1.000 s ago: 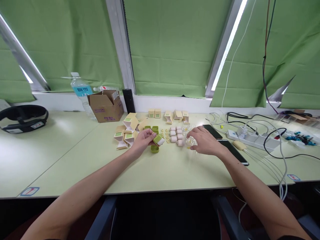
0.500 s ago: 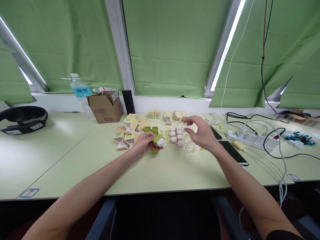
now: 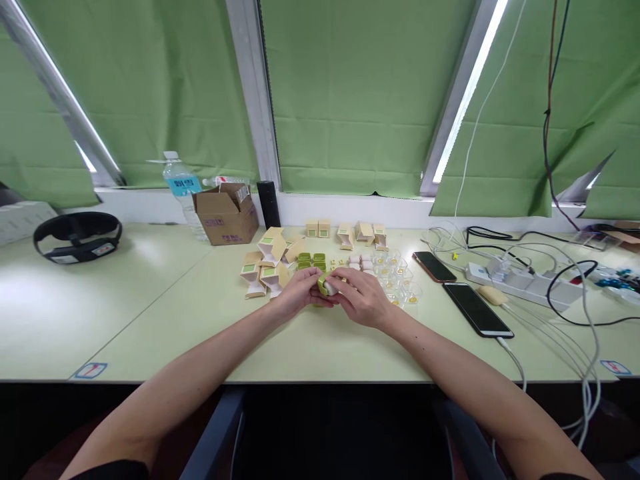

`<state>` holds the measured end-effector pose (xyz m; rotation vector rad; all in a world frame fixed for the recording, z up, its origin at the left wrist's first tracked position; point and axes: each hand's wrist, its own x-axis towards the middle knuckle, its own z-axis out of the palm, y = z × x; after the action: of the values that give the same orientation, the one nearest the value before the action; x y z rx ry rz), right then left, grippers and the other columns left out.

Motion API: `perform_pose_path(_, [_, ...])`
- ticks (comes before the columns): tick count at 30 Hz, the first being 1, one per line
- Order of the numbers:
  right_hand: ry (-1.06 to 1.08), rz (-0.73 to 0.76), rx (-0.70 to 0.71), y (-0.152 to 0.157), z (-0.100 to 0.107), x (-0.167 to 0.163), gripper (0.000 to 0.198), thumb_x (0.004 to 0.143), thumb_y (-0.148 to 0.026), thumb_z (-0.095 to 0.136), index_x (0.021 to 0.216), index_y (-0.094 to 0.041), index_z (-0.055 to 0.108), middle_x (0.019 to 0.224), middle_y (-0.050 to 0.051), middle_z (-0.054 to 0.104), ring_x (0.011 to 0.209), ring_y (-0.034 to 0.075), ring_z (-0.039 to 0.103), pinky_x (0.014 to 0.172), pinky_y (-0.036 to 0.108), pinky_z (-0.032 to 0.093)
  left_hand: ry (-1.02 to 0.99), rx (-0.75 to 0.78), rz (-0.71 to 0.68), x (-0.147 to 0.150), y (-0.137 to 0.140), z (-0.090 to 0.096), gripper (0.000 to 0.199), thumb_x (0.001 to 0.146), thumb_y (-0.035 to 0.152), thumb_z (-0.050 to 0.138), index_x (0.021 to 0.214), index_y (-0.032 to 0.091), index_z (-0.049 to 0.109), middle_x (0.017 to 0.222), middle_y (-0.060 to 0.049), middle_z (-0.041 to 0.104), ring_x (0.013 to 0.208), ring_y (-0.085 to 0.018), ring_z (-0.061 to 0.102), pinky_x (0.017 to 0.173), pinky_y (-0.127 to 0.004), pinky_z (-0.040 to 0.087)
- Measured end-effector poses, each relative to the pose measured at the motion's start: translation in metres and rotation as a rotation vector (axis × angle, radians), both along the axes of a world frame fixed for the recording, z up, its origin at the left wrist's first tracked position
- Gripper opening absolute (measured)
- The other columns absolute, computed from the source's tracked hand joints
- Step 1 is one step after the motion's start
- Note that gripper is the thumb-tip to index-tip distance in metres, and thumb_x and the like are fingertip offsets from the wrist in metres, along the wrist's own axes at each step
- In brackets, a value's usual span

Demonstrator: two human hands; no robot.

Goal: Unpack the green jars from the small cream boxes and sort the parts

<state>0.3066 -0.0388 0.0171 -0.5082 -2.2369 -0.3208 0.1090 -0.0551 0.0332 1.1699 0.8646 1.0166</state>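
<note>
Over the middle of the table, my left hand (image 3: 299, 293) is closed around a small green case (image 3: 323, 287). A white rounded block (image 3: 330, 289) sits in its opening. My right hand (image 3: 364, 297) has its fingers closed on the block's right side, partly hiding it. Just behind my hands are more green cases (image 3: 311, 257), small yellow pieces (image 3: 333, 263) and pale rounded blocks (image 3: 366, 258), partly covered by my fingers. Clear plastic cups (image 3: 411, 291) with yellow bits stand to the right. Several small open cardboard boxes (image 3: 273, 247) lie to the left.
More small boxes (image 3: 364, 231) stand along the back. A brown carton (image 3: 227, 220), a water bottle (image 3: 183, 187) and a black headset (image 3: 77, 237) are to the left. Two phones, one a large black-screened phone (image 3: 477, 309), a power strip (image 3: 525, 283) and tangled cables occupy the right.
My right hand has moved left from over the clear cups and closed onto the white block in the green case. My left hand keeps its hold. The view has shifted slightly left.
</note>
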Motion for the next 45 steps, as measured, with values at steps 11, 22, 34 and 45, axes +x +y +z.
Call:
perform_pose_path(11, [0.110, -0.019, -0.068, 0.000, -0.007, 0.000, 0.033, 0.101, -0.026, 0.053, 0.134, -0.021, 0.061, 0.119, 0.017, 0.066, 0.107, 0.027, 0.068, 0.086, 0.043, 0.061, 0.428, 0.699, 0.173, 0.000, -0.012, -0.008, 0.047, 0.098, 0.051, 0.054, 0.133, 0.019, 0.056, 0.132, -0.015, 0.066, 0.122, -0.026, 0.063, 0.104, -0.039, 0.051])
perform_pose_path(22, [0.103, -0.034, -0.090, -0.002, -0.010, 0.000, 0.033, 0.103, -0.027, 0.049, 0.134, -0.019, 0.060, 0.120, 0.018, 0.064, 0.098, 0.025, 0.068, 0.083, 0.041, 0.061, 0.721, 0.748, 0.205, 0.004, -0.015, -0.012, 0.048, 0.101, 0.045, 0.045, 0.140, 0.017, 0.055, 0.112, -0.011, 0.073, 0.094, -0.024, 0.069, 0.086, -0.036, 0.054])
perform_pose_path(34, [0.150, 0.011, -0.035, -0.004, -0.002, -0.006, 0.029, 0.102, -0.024, 0.049, 0.129, -0.017, 0.059, 0.112, 0.016, 0.067, 0.102, 0.025, 0.068, 0.081, 0.039, 0.062, 0.729, 0.763, 0.249, 0.004, -0.012, -0.014, 0.041, 0.102, 0.037, 0.038, 0.134, 0.018, 0.057, 0.113, -0.010, 0.073, 0.094, -0.023, 0.070, 0.080, -0.032, 0.054])
perform_pose_path(45, [0.220, 0.031, -0.098, 0.003, -0.007, -0.006, 0.034, 0.103, -0.027, 0.050, 0.136, -0.021, 0.052, 0.116, 0.015, 0.061, 0.105, 0.027, 0.065, 0.079, 0.041, 0.062, 0.769, 0.826, 0.265, 0.001, -0.009, -0.013, 0.042, 0.104, 0.045, 0.038, 0.133, 0.020, 0.055, 0.104, -0.007, 0.073, 0.083, -0.021, 0.068, 0.076, -0.033, 0.054])
